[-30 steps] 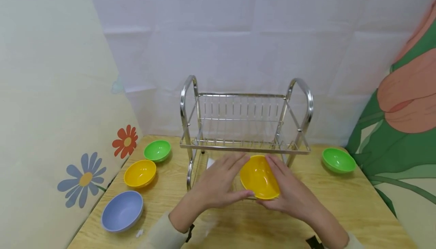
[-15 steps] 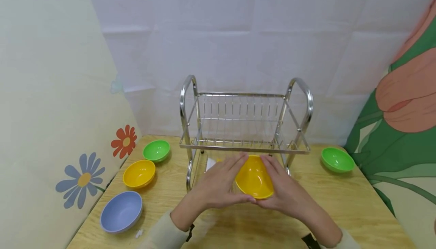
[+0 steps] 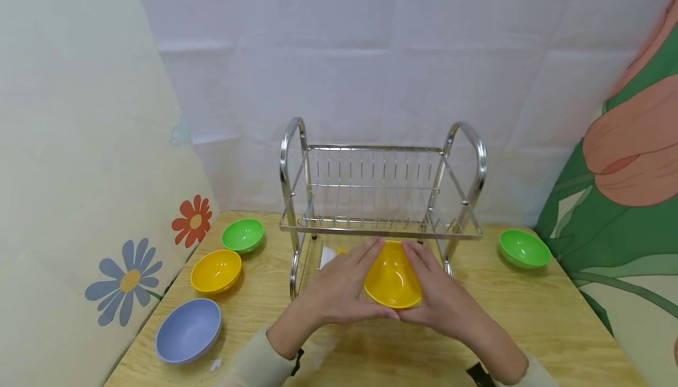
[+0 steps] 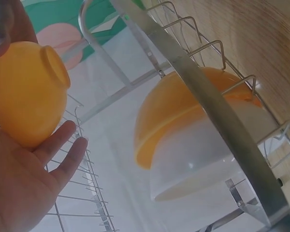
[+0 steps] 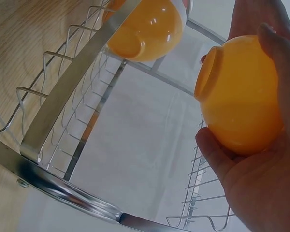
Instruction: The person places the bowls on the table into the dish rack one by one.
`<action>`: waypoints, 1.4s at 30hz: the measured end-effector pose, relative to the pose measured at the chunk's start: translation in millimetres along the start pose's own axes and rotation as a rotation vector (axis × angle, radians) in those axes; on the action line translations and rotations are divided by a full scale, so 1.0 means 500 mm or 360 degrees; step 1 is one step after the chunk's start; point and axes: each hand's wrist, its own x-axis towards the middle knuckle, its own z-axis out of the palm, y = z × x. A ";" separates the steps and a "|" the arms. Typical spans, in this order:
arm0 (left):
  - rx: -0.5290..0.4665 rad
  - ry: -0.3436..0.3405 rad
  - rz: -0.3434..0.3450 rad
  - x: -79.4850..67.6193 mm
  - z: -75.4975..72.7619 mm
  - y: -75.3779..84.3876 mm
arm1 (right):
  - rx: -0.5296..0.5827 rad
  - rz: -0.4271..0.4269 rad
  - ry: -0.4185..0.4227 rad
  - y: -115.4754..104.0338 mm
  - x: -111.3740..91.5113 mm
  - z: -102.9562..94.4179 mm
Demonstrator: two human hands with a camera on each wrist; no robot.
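A yellow bowl (image 3: 393, 278) is between my two hands in front of the dish rack, its hollow turned toward me. My left hand (image 3: 339, 290) holds its left side, fingertips near the top rim and thumb low. On the other side my right hand (image 3: 442, 296) grips it the same way, the two thumbs meeting below. The right wrist view shows the bowl's base (image 5: 209, 72) pointing at the rack, with right-hand fingers around the side. On the rack's lower tier a white bowl (image 4: 198, 154) and another yellow bowl (image 4: 169, 101) stand tilted on edge, mostly hidden in the head view.
The two-tier metal dish rack (image 3: 381, 232) stands on the wooden table (image 3: 529, 328). Along the left lie a green bowl (image 3: 243, 235), a yellow bowl (image 3: 216, 271) and a blue bowl (image 3: 188, 331). Another green bowl (image 3: 524, 249) sits at the right.
The held yellow bowl has shifted left and turned slightly, the right hand moving left with it. The thumbs have come together under it. The left hand has barely moved.
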 end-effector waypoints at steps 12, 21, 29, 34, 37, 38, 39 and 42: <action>-0.0082 -0.0009 -0.0030 -0.002 0.006 -0.002 | 0.0273 0.0097 -0.0152 0.009 -0.016 -0.009; -0.0206 0.0049 -0.0149 -0.011 0.002 -0.014 | 0.0684 0.0259 -0.0074 0.033 -0.025 -0.035; -0.0204 0.0085 -0.0110 -0.015 0.004 -0.014 | 0.1125 0.0437 0.0206 0.029 -0.014 -0.006; -0.0172 0.0135 -0.0042 -0.014 0.009 -0.011 | 0.1301 0.0555 0.0305 0.014 -0.008 0.019; -0.0147 0.0157 -0.0007 -0.013 0.013 -0.008 | 0.1308 0.0602 0.0335 0.007 -0.002 0.028; -0.0140 0.0157 0.0002 -0.012 0.014 -0.008 | 0.1310 0.0619 0.0341 0.005 -0.001 0.030; -0.0139 0.0156 0.0008 -0.011 0.015 -0.007 | 0.1315 0.0629 0.0346 0.003 0.000 0.032; -0.0141 0.0145 0.0010 -0.008 0.017 -0.004 | 0.1359 0.0639 0.0352 -0.001 0.003 0.036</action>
